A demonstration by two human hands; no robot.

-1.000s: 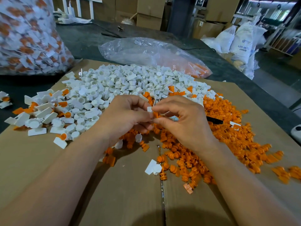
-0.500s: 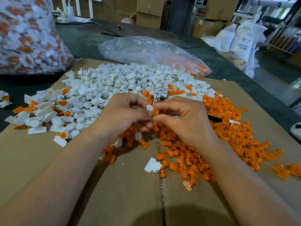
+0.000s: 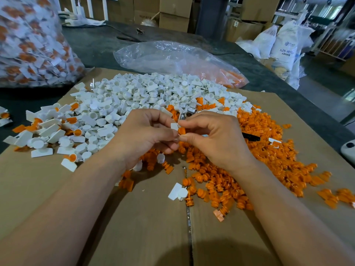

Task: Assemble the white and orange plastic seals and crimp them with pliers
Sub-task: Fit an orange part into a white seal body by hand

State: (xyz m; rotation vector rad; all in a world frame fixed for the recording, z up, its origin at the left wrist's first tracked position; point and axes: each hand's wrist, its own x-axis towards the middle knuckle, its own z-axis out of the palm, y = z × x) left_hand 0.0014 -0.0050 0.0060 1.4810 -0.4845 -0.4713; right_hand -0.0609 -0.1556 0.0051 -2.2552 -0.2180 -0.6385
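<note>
My left hand (image 3: 146, 135) pinches a small white seal body (image 3: 174, 127) between thumb and fingers. My right hand (image 3: 217, 139) pinches an orange insert (image 3: 181, 130) and holds it against the white piece; the two parts touch at the fingertips. Both hands hover over the middle of a flattened cardboard sheet (image 3: 149, 227). A heap of white seal bodies (image 3: 146, 96) lies behind and left of the hands. Orange inserts (image 3: 269, 156) are spread to the right and below. A black plier handle (image 3: 251, 138) pokes out from behind my right hand.
A bulging clear bag of assembled seals (image 3: 28, 45) stands at the far left. A flatter clear bag with orange parts (image 3: 172, 60) lies behind the white heap. Several assembled seals (image 3: 71, 160) lie left of my left hand. One white piece (image 3: 177, 191) lies near the cardboard seam.
The hands stay together in nearly the same spot. The orange insert now sits more fully against the white piece between the fingertips.
</note>
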